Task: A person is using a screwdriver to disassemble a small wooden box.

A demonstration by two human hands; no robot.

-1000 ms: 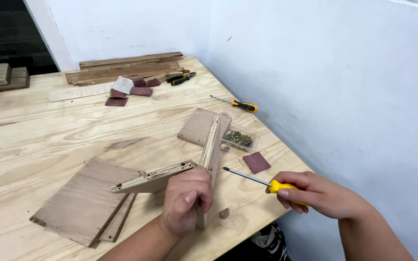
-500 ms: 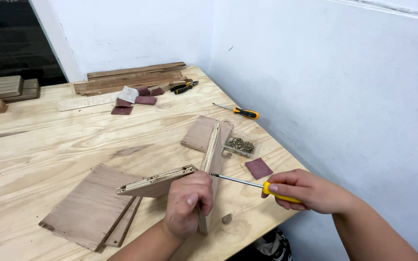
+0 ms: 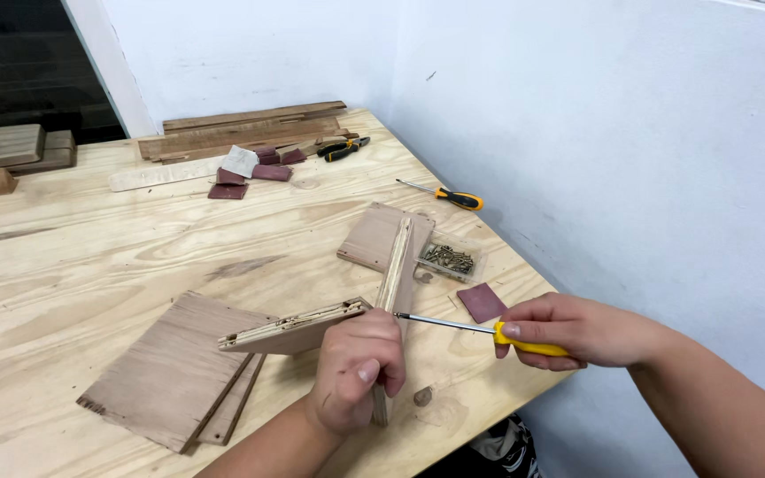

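The left hand (image 3: 356, 367) has its fingers wrapped around two brown plywood panels (image 3: 391, 283) stood on edge on the pale wooden counter (image 3: 90, 257), bracing their joint. The right hand (image 3: 577, 329) has its fingers closed on a yellow-handled screwdriver (image 3: 480, 329), tip at that joint, just beside the left fingers.

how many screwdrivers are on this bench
2: one screwdriver in the right hand, tip at the upright wood panel; another lies near the wall, past the screw box.

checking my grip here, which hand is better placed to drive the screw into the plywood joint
Right. The right hand already holds the yellow screwdriver, its tip pointing at the upright board. The left hand grips the boards at the joint, steadying them.
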